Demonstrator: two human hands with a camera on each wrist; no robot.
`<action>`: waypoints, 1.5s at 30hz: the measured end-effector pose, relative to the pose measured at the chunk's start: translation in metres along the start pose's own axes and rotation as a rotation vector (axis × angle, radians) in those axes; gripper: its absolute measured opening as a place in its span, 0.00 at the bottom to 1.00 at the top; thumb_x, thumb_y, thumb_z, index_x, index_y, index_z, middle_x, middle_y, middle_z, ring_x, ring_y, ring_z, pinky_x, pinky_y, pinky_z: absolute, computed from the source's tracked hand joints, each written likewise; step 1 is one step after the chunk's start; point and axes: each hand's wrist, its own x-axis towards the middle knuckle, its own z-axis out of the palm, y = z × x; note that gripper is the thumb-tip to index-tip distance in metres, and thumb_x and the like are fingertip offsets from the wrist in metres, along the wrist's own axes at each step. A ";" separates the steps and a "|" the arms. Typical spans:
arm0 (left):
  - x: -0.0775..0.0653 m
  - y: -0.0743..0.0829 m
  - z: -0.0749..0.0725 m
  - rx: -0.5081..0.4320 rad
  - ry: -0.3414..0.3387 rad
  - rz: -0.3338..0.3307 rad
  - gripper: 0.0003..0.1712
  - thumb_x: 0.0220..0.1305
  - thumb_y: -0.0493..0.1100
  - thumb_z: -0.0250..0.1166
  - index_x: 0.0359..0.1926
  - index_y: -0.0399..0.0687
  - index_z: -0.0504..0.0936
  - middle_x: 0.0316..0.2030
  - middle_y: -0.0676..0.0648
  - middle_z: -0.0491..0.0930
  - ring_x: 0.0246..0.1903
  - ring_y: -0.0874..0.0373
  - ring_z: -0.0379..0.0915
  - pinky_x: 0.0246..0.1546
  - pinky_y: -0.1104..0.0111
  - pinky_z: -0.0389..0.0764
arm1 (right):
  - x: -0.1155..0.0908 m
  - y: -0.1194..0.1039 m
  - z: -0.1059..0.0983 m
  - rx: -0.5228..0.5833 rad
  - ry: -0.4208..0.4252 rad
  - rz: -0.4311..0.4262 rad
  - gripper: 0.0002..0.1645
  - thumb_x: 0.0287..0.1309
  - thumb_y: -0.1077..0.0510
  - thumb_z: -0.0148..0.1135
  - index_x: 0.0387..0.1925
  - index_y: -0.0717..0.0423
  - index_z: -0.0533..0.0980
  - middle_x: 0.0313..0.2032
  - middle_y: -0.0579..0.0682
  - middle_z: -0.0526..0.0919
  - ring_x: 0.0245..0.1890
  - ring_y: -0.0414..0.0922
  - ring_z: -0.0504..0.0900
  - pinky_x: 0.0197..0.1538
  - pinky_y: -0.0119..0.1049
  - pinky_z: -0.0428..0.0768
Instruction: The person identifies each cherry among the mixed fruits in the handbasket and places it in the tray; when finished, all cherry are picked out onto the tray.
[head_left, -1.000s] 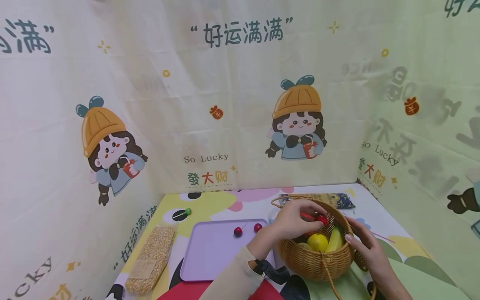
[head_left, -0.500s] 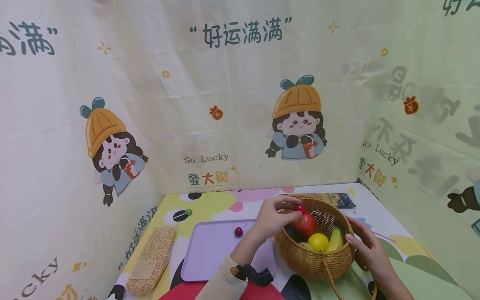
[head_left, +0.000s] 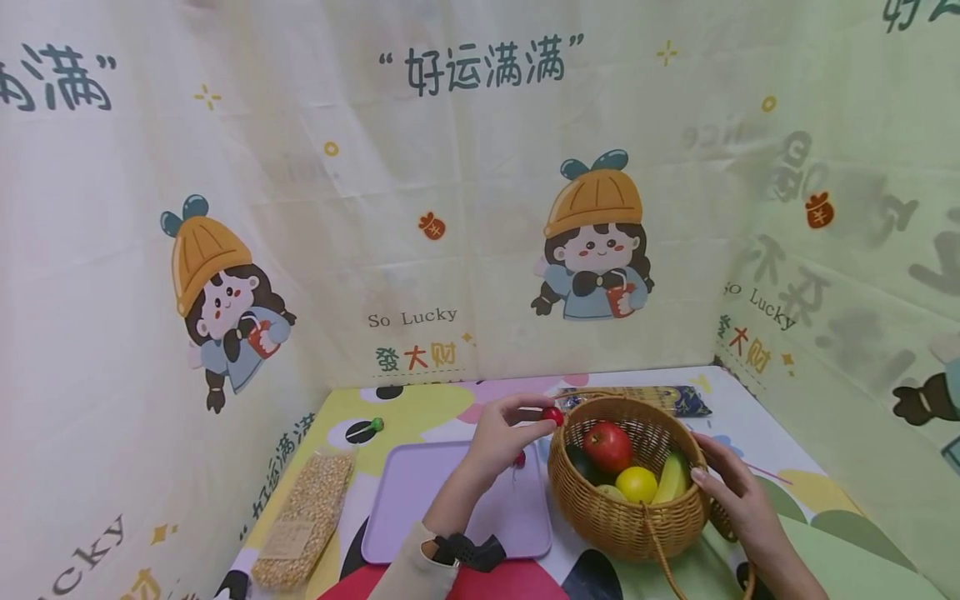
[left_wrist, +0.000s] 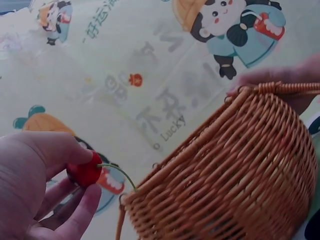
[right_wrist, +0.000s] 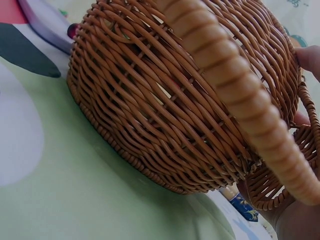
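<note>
My left hand (head_left: 498, 437) pinches a red cherry (head_left: 553, 415) between thumb and fingertips, just left of the wicker basket's rim. In the left wrist view, the cherry's green stem points towards the basket (left_wrist: 225, 170). My right hand (head_left: 742, 496) holds the right side of the basket (head_left: 630, 529) by its rim. Inside the basket lie a red apple (head_left: 608, 447), a yellow lemon (head_left: 636, 484), a banana (head_left: 671, 479), a dark green item (head_left: 581, 462) and a partly hidden brownish fruit (head_left: 611, 492). Another cherry (head_left: 520, 459) shows on the lilac tray (head_left: 390, 508), below my left hand.
A bag of corn kernels (head_left: 303, 517) lies left of the tray. Behind the tray is a small green item (head_left: 377, 424). A long packet with a blue end (head_left: 690, 401) lies behind the basket. Printed cloth walls (head_left: 480, 250) surround the table on three sides.
My left hand has moved left with the cherry, from over the basket to beyond its left rim. The apple is uncovered, and one tray cherry is now hidden. My right hand stays put.
</note>
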 end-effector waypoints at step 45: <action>-0.057 -0.107 -0.149 0.498 0.352 -0.288 0.15 0.61 0.38 0.82 0.49 0.47 0.95 0.46 0.46 0.92 0.44 0.55 0.86 0.45 0.64 0.88 | 0.000 0.000 -0.002 -0.016 -0.008 0.028 0.36 0.86 0.53 0.57 0.87 0.53 0.61 0.64 0.15 0.70 0.62 0.12 0.66 0.54 0.15 0.76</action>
